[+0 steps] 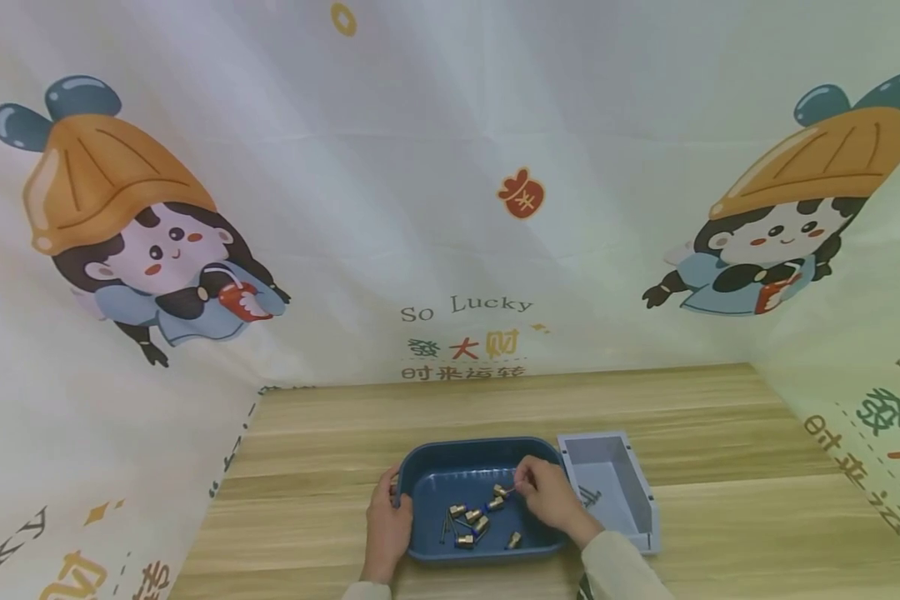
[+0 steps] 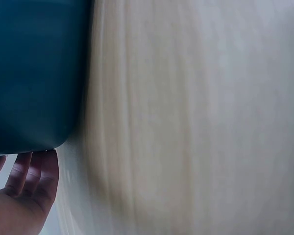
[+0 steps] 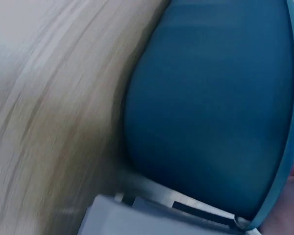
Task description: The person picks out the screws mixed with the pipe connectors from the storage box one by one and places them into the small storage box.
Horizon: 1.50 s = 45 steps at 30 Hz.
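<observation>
A dark blue plastic tub point(image 1: 487, 557) stands on the table with several brass fittings point(image 1: 473, 516), some with blue rings, and a few thin screws point(image 1: 444, 527) in it. My left hand point(image 1: 388, 525) grips the tub's left side, thumb at the rim and fingers along the outer wall; in the left wrist view the fingers point(image 2: 48, 178) touch that wall. Over the tub's right part, my right hand point(image 1: 551, 496) pinches what looks like a thin screw point(image 1: 511, 490), close to a brass fitting. The right wrist view mostly shows the tub's outer wall point(image 3: 210, 107), with the fingertips hidden.
Right beside the tub stands a grey open box point(image 1: 651, 492) with a few screws point(image 1: 589, 497) near its left wall. The wood-grain table point(image 1: 330, 433) is bounded by printed cloth point(image 1: 450, 250) behind and at both sides.
</observation>
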Available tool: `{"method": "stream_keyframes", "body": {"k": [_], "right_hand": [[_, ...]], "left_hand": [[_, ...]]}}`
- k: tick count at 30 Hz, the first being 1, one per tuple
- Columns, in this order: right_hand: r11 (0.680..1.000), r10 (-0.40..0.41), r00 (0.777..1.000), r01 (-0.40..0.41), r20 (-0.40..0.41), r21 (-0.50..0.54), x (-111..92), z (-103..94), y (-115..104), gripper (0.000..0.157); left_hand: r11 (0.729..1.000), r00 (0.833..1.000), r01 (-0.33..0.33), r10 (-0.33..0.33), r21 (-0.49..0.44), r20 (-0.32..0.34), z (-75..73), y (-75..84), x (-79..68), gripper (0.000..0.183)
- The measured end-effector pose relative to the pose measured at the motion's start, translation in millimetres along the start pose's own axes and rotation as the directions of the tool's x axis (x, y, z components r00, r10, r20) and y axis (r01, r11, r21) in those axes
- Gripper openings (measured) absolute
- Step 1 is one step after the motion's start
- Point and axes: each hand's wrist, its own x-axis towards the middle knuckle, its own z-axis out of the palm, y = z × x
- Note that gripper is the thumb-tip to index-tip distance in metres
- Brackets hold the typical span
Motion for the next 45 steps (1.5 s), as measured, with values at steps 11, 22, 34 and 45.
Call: {"method": "stream_keyframes", "body": {"k": [11, 22, 34, 45], "right_hand": [[0.998, 0.058, 0.998, -0.057, -0.036, 0.023, 1, -8.1, 0, 0.014], [0.995, 0.099, 0.99, -0.098, -0.096, 0.015, 1, -19.6, 4, 0.016], [0.99, 0.134, 0.978, -0.127, -0.158, 0.057, 0, -38.0, 12, 0.013], [0.987, 0.158, 0.971, -0.149, -0.179, 0.058, -4, -54.9, 19, 0.011]], "left_hand": [[1.0, 1.0, 0.011, -0.011, 0.014, 0.002, -0.1, 0.8, -1.4, 0.042], [1.0, 1.0, 0.001, -0.001, 0.019, -0.002, 0.4, 0.0, -0.3, 0.042], [1.0, 1.0, -0.011, 0.011, 0.009, 0.007, 0.0, 1.5, 0.5, 0.042], [1.0, 1.0, -0.009, 0.009, -0.003, 0.007, 0.0, 1.5, -0.2, 0.043]]}}
